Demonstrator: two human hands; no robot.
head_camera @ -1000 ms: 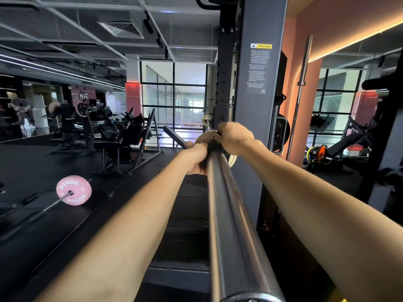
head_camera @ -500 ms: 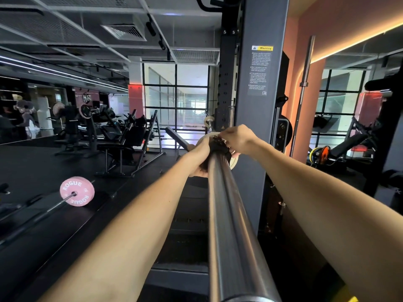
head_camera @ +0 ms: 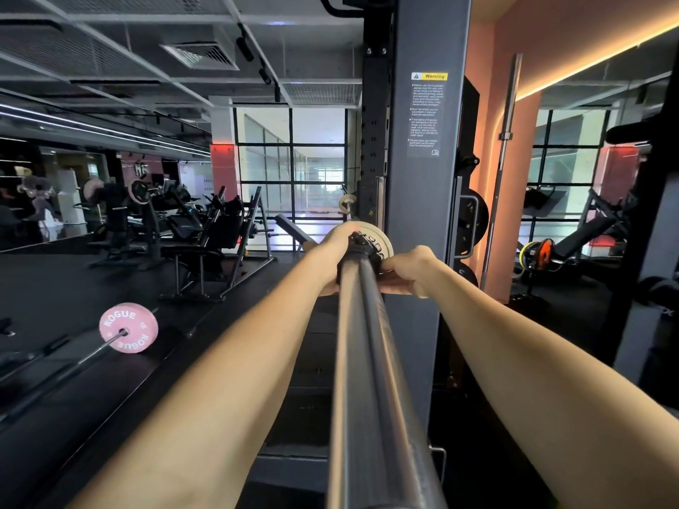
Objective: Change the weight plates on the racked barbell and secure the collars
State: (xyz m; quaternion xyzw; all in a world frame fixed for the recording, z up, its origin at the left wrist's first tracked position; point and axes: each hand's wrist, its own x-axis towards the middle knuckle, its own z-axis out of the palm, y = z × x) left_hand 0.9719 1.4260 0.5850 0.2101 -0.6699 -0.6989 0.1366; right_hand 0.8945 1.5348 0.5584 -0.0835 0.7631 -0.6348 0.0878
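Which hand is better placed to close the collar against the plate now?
Probably the right hand: it pinches the black collar from the side. The left hand holds the bar beside it.

Your carrier here is the dark grey steel rack upright, with the long steel barbell sleeve running from it toward you. A small cream round weight plate sits on that sleeve up against the rack. Below, the black rubber gym floor carries a second barbell with a pink round Rogue plate lying at your left.
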